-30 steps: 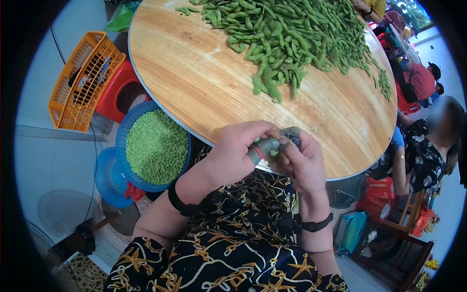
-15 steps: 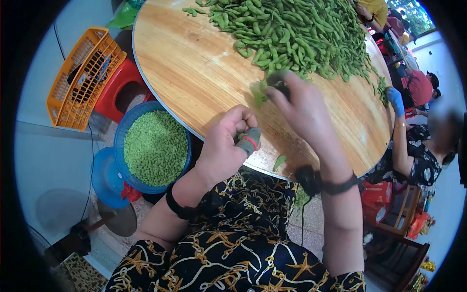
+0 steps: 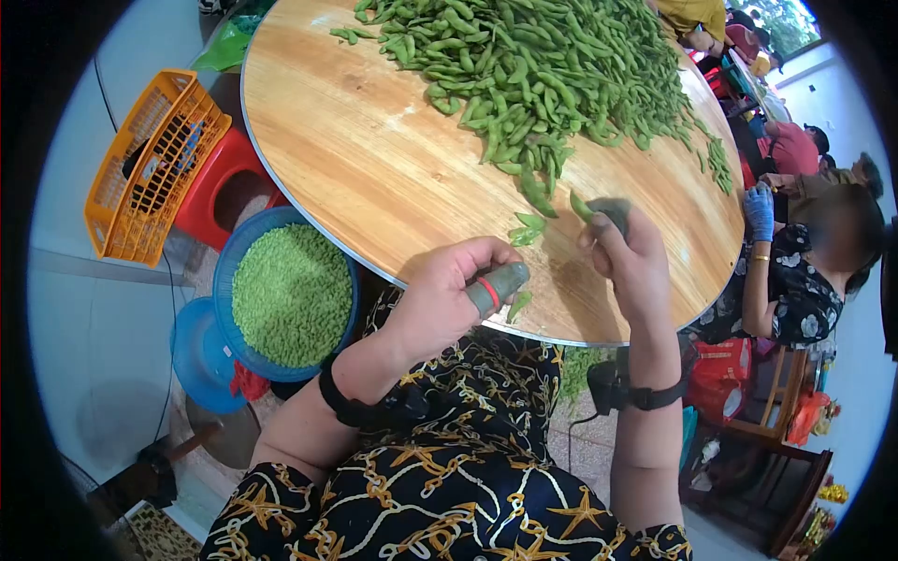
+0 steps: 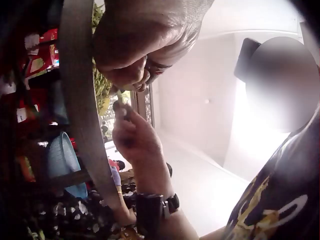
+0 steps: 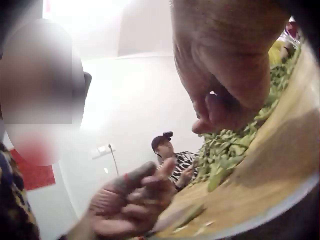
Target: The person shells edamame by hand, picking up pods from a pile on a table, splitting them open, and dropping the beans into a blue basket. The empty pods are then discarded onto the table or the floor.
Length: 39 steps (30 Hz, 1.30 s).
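Note:
My right hand [image 3: 641, 262] pinches a green soybean pod [image 3: 581, 206] between thumb and forefinger over the table. A dark cover [image 3: 613, 211] sits on one of its digits. To its left, my left hand [image 3: 444, 292] hovers at the table's near edge, fingers loosely curled, with no pod visible in it. Its thumb wears a grey-green cover [image 3: 508, 279] with a red band. In the right wrist view, the left hand [image 5: 132, 202] shows palm side up. Loose pods [image 3: 528, 229] lie between the hands, and a single pod [image 3: 518, 306] is beside the left thumb.
A large pile of pods [image 3: 552, 84] covers the far part of the round wooden table [image 3: 327, 122]. Below its left edge stands a blue basin [image 3: 221, 313] of shelled green beans [image 3: 290, 294]. A red stool [image 3: 201, 201] and an orange crate [image 3: 117, 210] stand beyond. Another person sits at right.
My right hand went out to the pile, then came back toward me with a pod. My left hand has stayed near the edge, its thumb now extended. Loose pods now lie between the hands.

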Available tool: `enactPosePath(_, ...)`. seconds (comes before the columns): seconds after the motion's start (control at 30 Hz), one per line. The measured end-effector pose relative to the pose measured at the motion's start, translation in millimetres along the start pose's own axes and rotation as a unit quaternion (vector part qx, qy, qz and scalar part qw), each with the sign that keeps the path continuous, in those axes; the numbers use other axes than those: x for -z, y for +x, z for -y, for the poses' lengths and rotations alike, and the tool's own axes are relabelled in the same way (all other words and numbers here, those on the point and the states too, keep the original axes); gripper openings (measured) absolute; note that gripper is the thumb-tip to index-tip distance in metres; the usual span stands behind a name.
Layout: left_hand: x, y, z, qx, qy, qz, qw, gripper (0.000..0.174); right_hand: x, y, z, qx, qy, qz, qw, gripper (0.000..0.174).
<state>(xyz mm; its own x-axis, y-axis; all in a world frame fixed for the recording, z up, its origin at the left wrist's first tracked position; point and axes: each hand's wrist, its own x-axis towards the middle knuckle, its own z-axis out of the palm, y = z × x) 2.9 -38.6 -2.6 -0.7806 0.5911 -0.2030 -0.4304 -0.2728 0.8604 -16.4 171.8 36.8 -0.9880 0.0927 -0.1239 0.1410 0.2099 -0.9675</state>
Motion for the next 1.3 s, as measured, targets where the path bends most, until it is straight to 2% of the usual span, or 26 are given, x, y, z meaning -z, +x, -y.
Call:
enactPosePath(0.03, -5, 2, 0, -0.047, 0.029, -0.012, 0.998, 0.019, 2, -9, -1, 0.001, 0.002, -0.002, 1.0, 0.017)
enactPosePath(0.07, -10, 5, 0, -0.095, 0.058, -0.024, 0.993, 0.023, 2, -18, -3, -0.044, 0.099, 0.031, 0.994, 0.018)
enactPosePath(0.1, -16, 8, 3, -0.095, 0.061, -0.024, 0.993, 0.023, 2, -27, -5, -0.09, 0.195, 0.065, 0.974, 0.018)
enactPosePath(0.17, -25, 12, 13, -0.14, -0.023, -0.029, 0.989, 0.029, -10, -45, -12, -0.129, 0.276, 0.129, 0.944, 0.021)
enactPosePath(0.2, -23, 12, 16, -0.1, -0.067, 0.004, 0.993, 0.028, -20, -51, -4, -0.136, 0.289, 0.136, 0.938, 0.023)
enactPosePath(0.23, -23, 13, 19, -0.098, -0.064, 0.004, 0.993, 0.028, -25, -54, -11, -0.127, 0.3, 0.125, 0.937, 0.025)
enactPosePath(0.33, -25, 12, 21, -0.12, -0.078, -0.001, 0.99, 0.024, -24, -62, -14, -0.121, 0.301, 0.152, 0.934, 0.025)
enactPosePath(0.43, -26, 11, 16, -0.14, -0.151, -0.019, 0.978, 0.016, -24, -68, -10, -0.083, 0.249, 0.158, 0.952, 0.026)
enactPosePath(0.57, -28, 8, 14, -0.122, -0.069, -0.092, 0.986, 0.015, -20, -72, -9, -0.089, 0.289, 0.198, 0.932, 0.028)
enactPosePath(0.63, -27, 10, 17, -0.14, -0.047, -0.087, 0.985, 0.014, -18, -72, -10, -0.1, 0.329, 0.211, 0.915, 0.026)
enactPosePath(0.7, -30, 8, 10, -0.122, 0.056, -0.086, 0.987, 0.011, -21, -69, -15, -0.108, 0.285, 0.179, 0.936, 0.022)
enactPosePath(0.73, -32, 8, 10, -0.12, 0.057, -0.09, 0.987, 0.011, -23, -69, -16, -0.111, 0.286, 0.182, 0.934, 0.022)
enactPosePath(0.8, -34, 8, 9, -0.101, -0.142, -0.025, 0.984, 0.012, -26, -68, -18, -0.068, 0.248, 0.157, 0.954, 0.019)
enactPosePath(0.83, -31, 7, 9, -0.101, -0.142, -0.028, 0.984, 0.012, -27, -69, -18, -0.069, 0.249, 0.159, 0.953, 0.019)
enactPosePath(0.9, -22, 8, 9, -0.095, -0.075, 0.043, 0.992, 0.015, -30, -72, -17, -0.086, 0.287, 0.174, 0.938, 0.018)
enactPosePath(0.93, -18, 9, 10, -0.094, -0.076, 0.041, 0.992, 0.015, -29, -73, -17, -0.088, 0.287, 0.175, 0.938, 0.018)
enactPosePath(1.0, -10, 12, 15, -0.105, -0.097, 0.117, 0.983, 0.018, -29, -75, -18, -0.184, 0.388, 0.184, 0.884, 0.019)
enactPosePath(1.03, -8, 12, 15, -0.105, -0.097, 0.117, 0.983, 0.018, -30, -76, -18, -0.184, 0.388, 0.184, 0.884, 0.019)
enactPosePath(1.1, -8, 12, 14, -0.074, -0.186, 0.138, 0.97, 0.018, -33, -77, -17, -0.21, 0.477, 0.2, 0.829, 0.02)
enactPosePath(1.13, -13, 11, 9, -0.038, -0.193, 0.099, 0.975, 0.019, -34, -75, -16, -0.216, 0.472, 0.194, 0.833, 0.02)
enactPosePath(1.17, -16, 9, 7, -0.039, -0.195, 0.111, 0.974, 0.019, -33, -74, -15, -0.21, 0.468, 0.186, 0.838, 0.02)
enactPosePath(1.23, -21, 9, 4, -0.029, -0.139, -0.009, 0.99, 0.019, -33, -71, -12, -0.142, 0.357, 0.171, 0.907, 0.019)
enactPosePath(1.3, -20, 12, 11, -0.051, -0.134, -0.007, 0.99, 0.018, -35, -71, -9, -0.119, 0.311, 0.174, 0.927, 0.019)
